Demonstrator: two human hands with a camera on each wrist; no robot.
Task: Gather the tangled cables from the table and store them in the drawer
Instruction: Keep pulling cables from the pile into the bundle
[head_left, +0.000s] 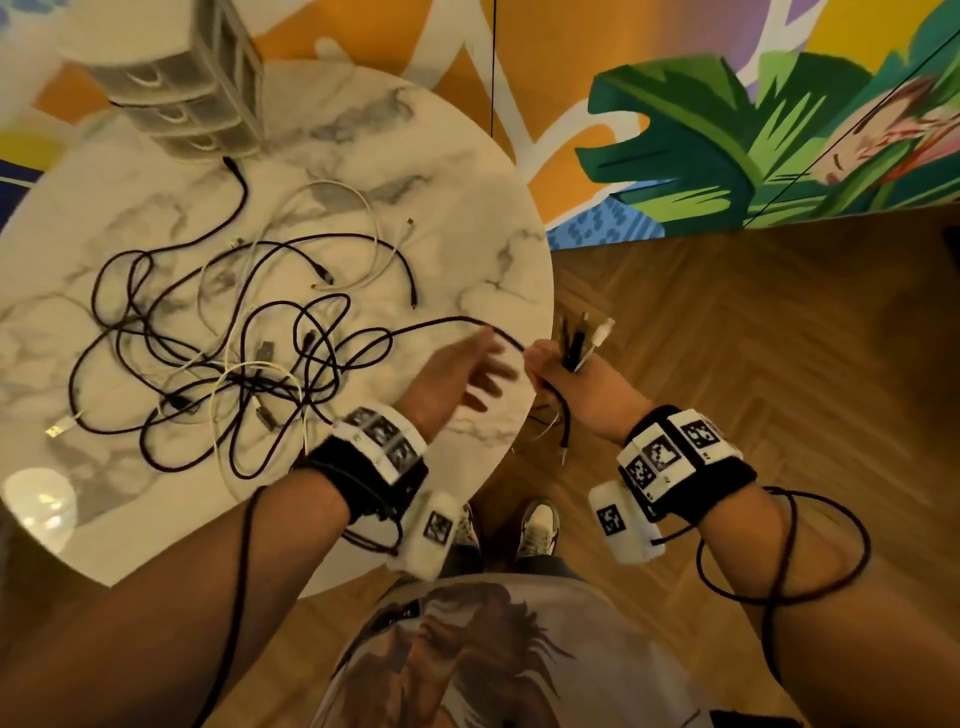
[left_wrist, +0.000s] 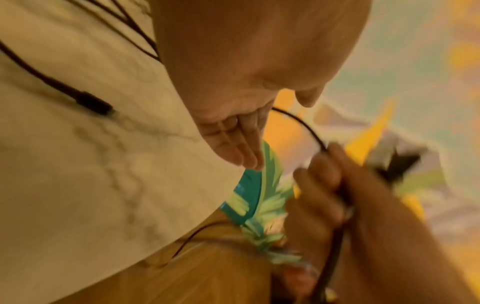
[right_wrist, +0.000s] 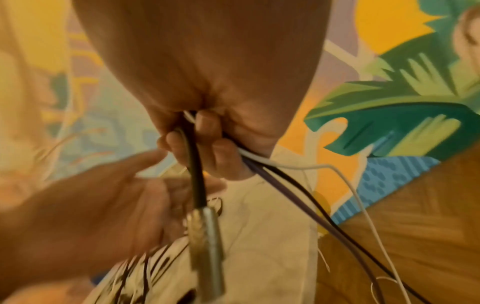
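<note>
A tangle of black and white cables lies on the round marble table. My right hand hovers just off the table's right edge and grips a bundle of cable ends that stick up from the fist. In the right wrist view its fingers curl round black and white leads, and a metal plug hangs below. One black cable runs from the tangle to that fist. My left hand is beside it over the table edge, fingers straight, holding nothing.
A small drawer unit stands at the table's far left, its drawers closed. Wooden floor and a painted mural wall lie to the right. My shoes are below the table edge.
</note>
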